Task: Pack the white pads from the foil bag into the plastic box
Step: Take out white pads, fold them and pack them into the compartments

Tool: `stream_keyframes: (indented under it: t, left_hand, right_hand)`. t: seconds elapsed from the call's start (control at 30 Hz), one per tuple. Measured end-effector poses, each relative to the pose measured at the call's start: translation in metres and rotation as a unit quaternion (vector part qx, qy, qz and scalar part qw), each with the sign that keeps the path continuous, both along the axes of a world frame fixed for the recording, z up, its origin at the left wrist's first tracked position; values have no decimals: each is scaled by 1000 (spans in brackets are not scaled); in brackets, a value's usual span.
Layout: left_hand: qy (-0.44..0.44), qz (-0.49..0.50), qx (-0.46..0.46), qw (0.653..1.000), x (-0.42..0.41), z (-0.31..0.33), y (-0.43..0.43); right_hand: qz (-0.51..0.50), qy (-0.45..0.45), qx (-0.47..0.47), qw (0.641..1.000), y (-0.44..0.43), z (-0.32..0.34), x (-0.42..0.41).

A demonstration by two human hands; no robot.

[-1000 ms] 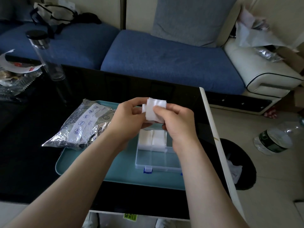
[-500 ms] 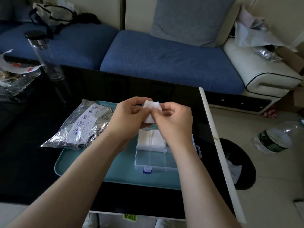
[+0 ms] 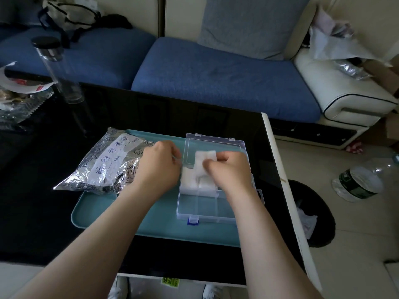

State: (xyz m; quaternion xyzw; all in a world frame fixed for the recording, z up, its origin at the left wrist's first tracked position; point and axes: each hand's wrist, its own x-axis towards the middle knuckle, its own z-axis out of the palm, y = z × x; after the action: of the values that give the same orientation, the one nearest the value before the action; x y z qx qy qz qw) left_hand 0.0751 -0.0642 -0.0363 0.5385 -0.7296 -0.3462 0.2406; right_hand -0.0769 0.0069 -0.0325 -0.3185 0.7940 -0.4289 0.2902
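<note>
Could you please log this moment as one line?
right hand: pinches pad over box | left hand: between bag and box, grip unclear

"Dim in here, isn't it? That glossy black table swallows almost all the light."
"Daylight comes from the right. The floor over there is pale and bright, and the far left corner is murky."
"The foil bag catches it, with hard glints along the creases."
"The left hand smears at the fingertips, and the white pad looks soft-edged, nearly washed out."
"The table's white edge bows outward, and the sofa bends toward the corners."
</note>
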Motion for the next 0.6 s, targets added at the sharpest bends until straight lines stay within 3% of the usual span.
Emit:
stream_keyframes:
  t: [0.13,0.3,0.6]
  left_hand:
    - [-67,-37,37,996,1,-7,2]
    - [-68,-64,84,992,1,-10,2]
    - [-80,-104,63,989,4,-17,-3]
  right_hand:
    - [12,-23,43,999,0,-12,3]
    - [38,42,61,996,-3,-18,9]
    - [65,87,83,991,-10,-16,13]
